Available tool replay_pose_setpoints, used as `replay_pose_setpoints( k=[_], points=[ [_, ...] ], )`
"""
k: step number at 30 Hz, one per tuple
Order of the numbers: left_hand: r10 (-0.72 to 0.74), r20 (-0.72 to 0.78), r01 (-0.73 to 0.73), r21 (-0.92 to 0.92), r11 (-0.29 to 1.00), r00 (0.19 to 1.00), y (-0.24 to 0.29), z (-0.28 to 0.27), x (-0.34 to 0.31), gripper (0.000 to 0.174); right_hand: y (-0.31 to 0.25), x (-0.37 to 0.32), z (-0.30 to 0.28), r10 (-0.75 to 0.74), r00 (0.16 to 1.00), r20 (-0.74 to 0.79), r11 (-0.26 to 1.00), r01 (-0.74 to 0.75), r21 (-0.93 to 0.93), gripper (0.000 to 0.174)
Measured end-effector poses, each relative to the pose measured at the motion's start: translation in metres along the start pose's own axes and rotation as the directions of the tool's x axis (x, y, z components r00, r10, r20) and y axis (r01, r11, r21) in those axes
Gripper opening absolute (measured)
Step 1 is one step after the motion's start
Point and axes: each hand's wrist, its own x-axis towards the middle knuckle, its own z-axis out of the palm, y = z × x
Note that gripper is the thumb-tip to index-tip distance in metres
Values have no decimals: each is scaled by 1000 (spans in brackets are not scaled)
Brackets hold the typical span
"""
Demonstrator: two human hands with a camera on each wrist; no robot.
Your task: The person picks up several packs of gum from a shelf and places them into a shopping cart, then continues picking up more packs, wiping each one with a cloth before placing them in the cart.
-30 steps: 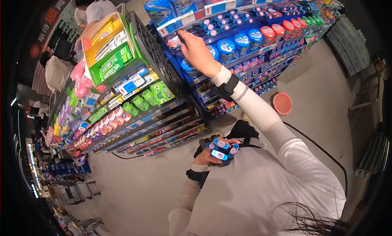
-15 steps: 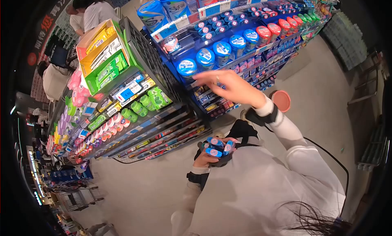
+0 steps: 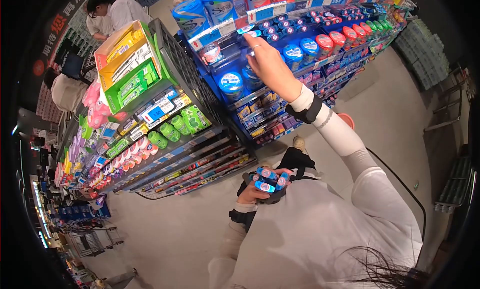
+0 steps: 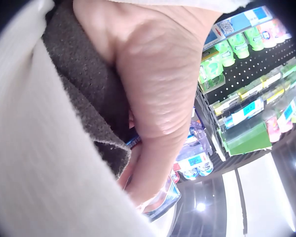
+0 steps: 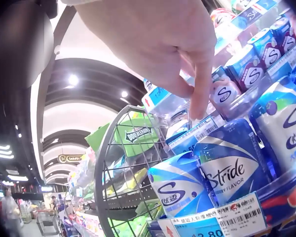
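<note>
My left hand (image 3: pixel 248 193) is curled around several small blue packs (image 3: pixel 265 186) in front of the torso; in the left wrist view, the hand (image 4: pixel 155 74) hides most of what it holds. Over the blue shelf, my right hand (image 3: pixel 272 69) reaches with its fingertips at light-blue packs (image 3: pixel 251 34), left of a row of small blue packs (image 3: pixel 284 25). The right wrist view shows this hand (image 5: pixel 158 44) above the price strip, fingers pointing down behind it. The fingertips are partly hidden, so a grip cannot be told.
Blue-lidded tubs (image 3: pixel 231 84) stand below the hand, with large Stride tubs (image 3: pixel 217 5) above it. To the left is a rack with a gum box (image 3: pixel 131 71) and green bottles (image 3: pixel 170 133). A pink bucket (image 3: pixel 346 121) is on the floor; people stand at upper left.
From the left slot, my right hand drew back over the tubs, then moved up to the small packs. Light-blue packs now show at its fingertips. The left hand keeps its packs near the torso.
</note>
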Motion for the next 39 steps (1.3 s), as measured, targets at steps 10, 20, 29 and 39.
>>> replay_pose_setpoints(
  k=[10,20,29,39],
  points=[
    [32,-59,-31,24,999,998,0,-2,-2,54,5,2,22,0,999,-38,997,-3,-77,53],
    [58,-49,-58,14,998,997,-1,-8,-5,57,-16,-13,32,136,990,-32,991,-136,14,58],
    [108,3,-108,19,994,994,5,-4,-7,53,-12,-13,43,184,973,-142,983,-185,6,59],
    [89,52,-94,101,990,995,1,-10,-8,56,-18,-1,54,271,944,-187,963,-262,68,50]
  ],
)
